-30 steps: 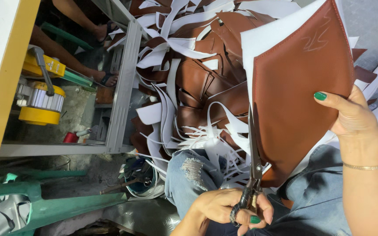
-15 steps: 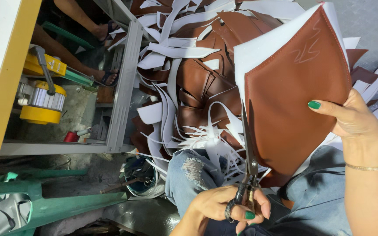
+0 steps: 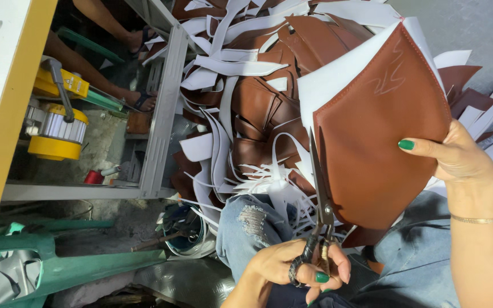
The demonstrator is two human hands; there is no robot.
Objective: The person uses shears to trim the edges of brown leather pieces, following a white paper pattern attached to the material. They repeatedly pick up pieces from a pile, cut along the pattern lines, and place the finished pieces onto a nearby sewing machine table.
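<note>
The right hand (image 3: 457, 157) holds a brown leather piece (image 3: 380, 131) by its right edge, thumb pressed on the brown face and the other fingers hidden behind it; the piece is lifted above the person's lap, tilted, with a stitched seam following its curved outline and a white backing sheet (image 3: 338, 80) showing past its upper left edge; the left hand (image 3: 292, 268) sits at the lower middle of the view, its grip clenched through the handle loops of a pair of dark scissors (image 3: 319, 199) – the blades point up and lie along the left edge of the leather piece, nearly closed; below the scissors the person's knee in torn blue jeans (image 3: 252, 225) shows; behind the piece a heap of brown and white offcut strips (image 3: 241, 102) covers the floor; further left stands a grey metal frame (image 3: 164, 108), and beyond it a yellow motor (image 3: 55, 128) hangs under a yellow-edged worktop (image 3: 1, 114) – a red thread spool (image 3: 93, 177) lies near the frame; another person's bare legs in sandals (image 3: 138, 100) show at the upper left; a green machine base (image 3: 58, 268) fills the lower left corner
</note>
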